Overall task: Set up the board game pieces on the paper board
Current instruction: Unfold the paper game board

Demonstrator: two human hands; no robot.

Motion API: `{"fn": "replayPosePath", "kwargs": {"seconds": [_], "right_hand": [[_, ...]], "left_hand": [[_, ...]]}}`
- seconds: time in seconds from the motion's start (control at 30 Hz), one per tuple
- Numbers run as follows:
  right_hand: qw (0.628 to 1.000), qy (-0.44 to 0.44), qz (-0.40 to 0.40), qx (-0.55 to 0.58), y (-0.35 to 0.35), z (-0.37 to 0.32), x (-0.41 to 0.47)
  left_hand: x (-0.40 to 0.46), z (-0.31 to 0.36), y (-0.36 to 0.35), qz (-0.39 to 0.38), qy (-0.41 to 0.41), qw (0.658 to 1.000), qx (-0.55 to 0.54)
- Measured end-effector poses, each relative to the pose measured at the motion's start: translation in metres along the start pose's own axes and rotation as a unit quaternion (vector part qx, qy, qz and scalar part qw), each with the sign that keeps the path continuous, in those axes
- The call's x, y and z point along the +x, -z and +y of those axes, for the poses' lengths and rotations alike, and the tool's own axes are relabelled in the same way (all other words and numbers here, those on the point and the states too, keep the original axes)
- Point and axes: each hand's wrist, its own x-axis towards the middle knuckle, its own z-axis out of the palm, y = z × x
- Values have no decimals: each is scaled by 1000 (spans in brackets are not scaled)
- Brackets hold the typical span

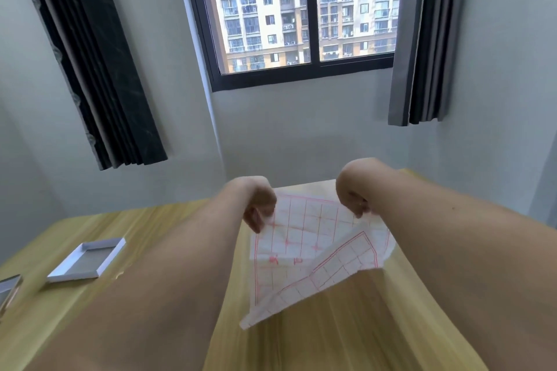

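Head view: paper board [313, 253], half unfolded, held above table [168, 238] at lower centre.
Left hand [259, 208] and right hand [354, 200] pinching far edge; best drawn apart evenly, laid flat, creases smoothed.

Light yellow wood-grain table [168, 253], long grain lines running toward the far edge. On its left part: shallow white cardboard box tray [87, 259] with grey inside, lying flat, open side up. Near it at the left frame edge, a second grey-and-white box part [9, 289], cut off, kind unclear.
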Motion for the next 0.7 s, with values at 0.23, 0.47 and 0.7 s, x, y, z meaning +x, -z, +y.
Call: {"fn": "replayPosePath", "kwargs": {"seconds": [0.23,0.47,0.7], "right_hand": [[899,-4,383,214,5,23,48],[776,15,595,209,23,41,42],[819,65,538,186,-3,45,-8]], "left_hand": [[17,25,20,376,-160,909,-86],[-9,32,48,491,-297,817,-58],[-52,-3,23,458,-274,844,48]]}}
